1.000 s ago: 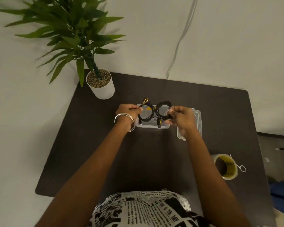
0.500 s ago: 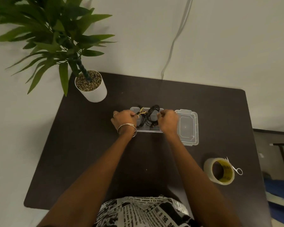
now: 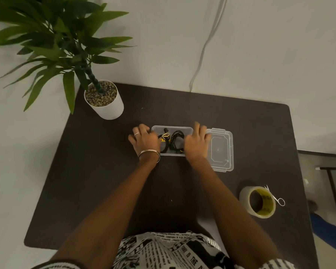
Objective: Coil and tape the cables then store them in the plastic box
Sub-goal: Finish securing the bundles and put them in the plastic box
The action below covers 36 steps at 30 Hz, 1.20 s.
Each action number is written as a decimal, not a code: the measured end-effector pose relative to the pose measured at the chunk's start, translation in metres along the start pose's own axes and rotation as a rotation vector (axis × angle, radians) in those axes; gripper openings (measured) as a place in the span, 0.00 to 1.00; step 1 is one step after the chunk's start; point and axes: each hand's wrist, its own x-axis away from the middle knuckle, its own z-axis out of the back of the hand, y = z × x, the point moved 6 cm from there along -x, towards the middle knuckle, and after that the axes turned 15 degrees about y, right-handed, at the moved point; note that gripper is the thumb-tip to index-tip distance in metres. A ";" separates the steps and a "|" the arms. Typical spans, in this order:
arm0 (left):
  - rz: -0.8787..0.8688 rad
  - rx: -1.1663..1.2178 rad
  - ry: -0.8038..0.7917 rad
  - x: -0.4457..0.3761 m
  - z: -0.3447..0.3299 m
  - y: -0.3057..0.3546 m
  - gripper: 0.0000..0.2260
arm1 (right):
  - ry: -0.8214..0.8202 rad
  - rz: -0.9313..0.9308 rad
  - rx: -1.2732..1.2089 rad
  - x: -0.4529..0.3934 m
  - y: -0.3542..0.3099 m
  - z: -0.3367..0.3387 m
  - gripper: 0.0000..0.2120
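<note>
A clear plastic box (image 3: pixel 175 128) stands on the dark table (image 3: pixel 105 181) in the middle. Black coiled cables (image 3: pixel 176 141) with yellow tape lie inside it. My left hand (image 3: pixel 145 140) rests at the box's left end, fingers spread, thumb side over the cables. My right hand (image 3: pixel 196 142) covers the box's right end, fingers apart and slightly blurred. Neither hand visibly grips the cables. The box's clear lid (image 3: pixel 220 150) lies flat just to the right of the box.
A potted plant in a white pot (image 3: pixel 105 101) stands at the table's back left corner. A roll of tape (image 3: pixel 258 201) and small scissors (image 3: pixel 275 197) lie at the right front. A grey cord (image 3: pixel 204 47) hangs down the wall behind.
The cables went from being held above the box down into it. Both hands have let go and now spread over the box's two ends.
</note>
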 end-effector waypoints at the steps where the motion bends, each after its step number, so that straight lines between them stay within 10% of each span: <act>1: -0.017 -0.021 -0.009 0.000 -0.001 0.000 0.09 | 0.002 0.003 0.005 0.002 -0.002 0.000 0.06; 18: -0.143 -0.060 -0.232 -0.008 -0.015 0.000 0.10 | -0.184 -0.118 -0.240 0.000 0.019 -0.021 0.13; 27: 0.130 0.672 0.174 0.006 0.043 0.008 0.08 | 0.228 -0.895 -0.865 0.038 0.107 0.004 0.07; 36: -0.169 0.644 -0.484 0.144 -0.003 0.129 0.19 | 0.066 -0.821 -0.616 0.079 0.177 -0.043 0.15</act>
